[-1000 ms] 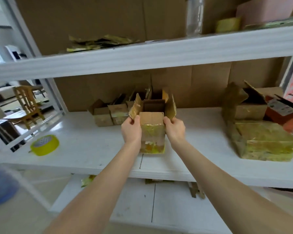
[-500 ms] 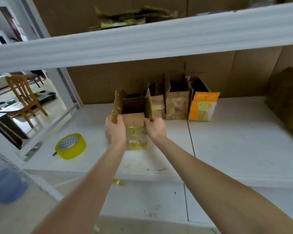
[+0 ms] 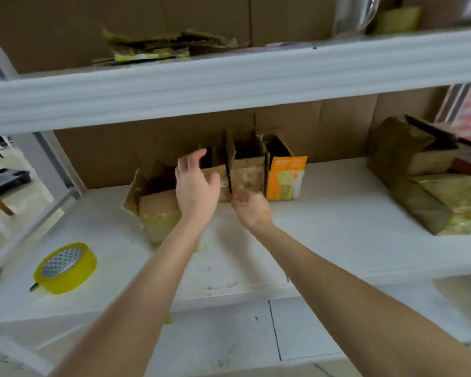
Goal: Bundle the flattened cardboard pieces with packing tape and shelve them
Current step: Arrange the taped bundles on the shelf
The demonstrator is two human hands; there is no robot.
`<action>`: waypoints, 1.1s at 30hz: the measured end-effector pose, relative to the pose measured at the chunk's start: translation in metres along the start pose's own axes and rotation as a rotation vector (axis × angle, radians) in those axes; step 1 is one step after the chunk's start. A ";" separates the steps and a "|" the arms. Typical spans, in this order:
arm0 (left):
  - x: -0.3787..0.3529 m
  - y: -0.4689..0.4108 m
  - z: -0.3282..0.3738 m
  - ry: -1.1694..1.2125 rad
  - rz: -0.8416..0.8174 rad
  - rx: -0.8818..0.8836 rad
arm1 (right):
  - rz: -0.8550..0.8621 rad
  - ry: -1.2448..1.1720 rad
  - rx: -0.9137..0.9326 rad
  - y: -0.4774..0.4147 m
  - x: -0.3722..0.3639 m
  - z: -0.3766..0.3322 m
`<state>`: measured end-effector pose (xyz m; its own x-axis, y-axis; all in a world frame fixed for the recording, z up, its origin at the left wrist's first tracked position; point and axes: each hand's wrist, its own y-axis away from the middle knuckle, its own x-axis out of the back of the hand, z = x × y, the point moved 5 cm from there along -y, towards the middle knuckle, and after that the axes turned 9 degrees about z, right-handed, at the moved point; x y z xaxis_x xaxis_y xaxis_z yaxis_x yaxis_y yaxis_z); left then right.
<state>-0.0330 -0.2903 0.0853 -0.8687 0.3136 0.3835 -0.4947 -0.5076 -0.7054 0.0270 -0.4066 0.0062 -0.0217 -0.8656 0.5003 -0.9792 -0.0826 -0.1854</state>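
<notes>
Box (image 3: 158, 210) released onto shelf (image 3: 337, 213) — left hand (image 3: 196, 191) spread, right hand (image 3: 252, 212) blurred, grip unclear.

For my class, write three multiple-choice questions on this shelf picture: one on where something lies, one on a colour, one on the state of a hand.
1. Where does the tape roll lie?
A) on the middle shelf, left of both arms
B) on the top shelf
C) inside a box

2. What colour is the front of the rightmost small box?
A) blue
B) orange
C) black

3. How is the left hand?
A) gripping the tape
B) open, holding nothing
C) flat on the floor

Answers:
1 A: it sits on the white board near the left edge.
2 B: its front panel is orange with a pale patch.
3 B: its fingers are spread and nothing lies in them.
</notes>
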 end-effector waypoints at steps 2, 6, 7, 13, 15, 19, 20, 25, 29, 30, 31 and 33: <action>-0.042 0.021 0.028 -0.019 -0.185 -0.026 | 0.069 0.054 -0.022 -0.008 0.037 0.022; -0.118 0.072 0.073 -0.010 -0.481 0.003 | 0.237 0.139 -0.086 -0.017 0.124 0.069; -0.133 0.084 0.085 0.016 -0.519 0.007 | 0.259 0.154 -0.081 -0.018 0.145 0.081; -0.219 0.156 0.173 0.108 -0.675 0.079 | 0.368 0.183 -0.118 -0.017 0.274 0.160; -0.244 0.181 0.205 0.170 -0.680 0.162 | 0.372 0.183 -0.113 -0.016 0.314 0.188; -0.280 0.227 0.260 0.213 -0.678 0.310 | 0.422 0.178 -0.175 -0.012 0.391 0.247; -0.287 0.236 0.270 0.224 -0.671 0.346 | 0.436 0.180 -0.200 -0.012 0.407 0.260; -0.311 0.255 0.302 0.223 -0.632 0.459 | 0.460 0.153 -0.238 -0.027 0.460 0.302; -0.332 0.261 0.309 0.260 -0.678 0.574 | 0.498 0.015 -0.361 -0.045 0.478 0.331; -0.337 0.261 0.309 0.285 -0.682 0.607 | 0.529 -0.060 -0.417 -0.049 0.483 0.339; -0.341 0.261 0.308 0.306 -0.687 0.642 | 0.551 -0.126 -0.466 -0.052 0.487 0.346; -0.349 0.259 0.305 0.335 -0.696 0.696 | 0.546 -0.172 -0.506 -0.057 0.490 0.358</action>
<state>0.1342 -0.7761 -0.0494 -0.3860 0.8676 0.3134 -0.8822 -0.4465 0.1496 0.1447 -1.0032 -0.0408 -0.5379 -0.7869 0.3026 -0.8127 0.5794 0.0621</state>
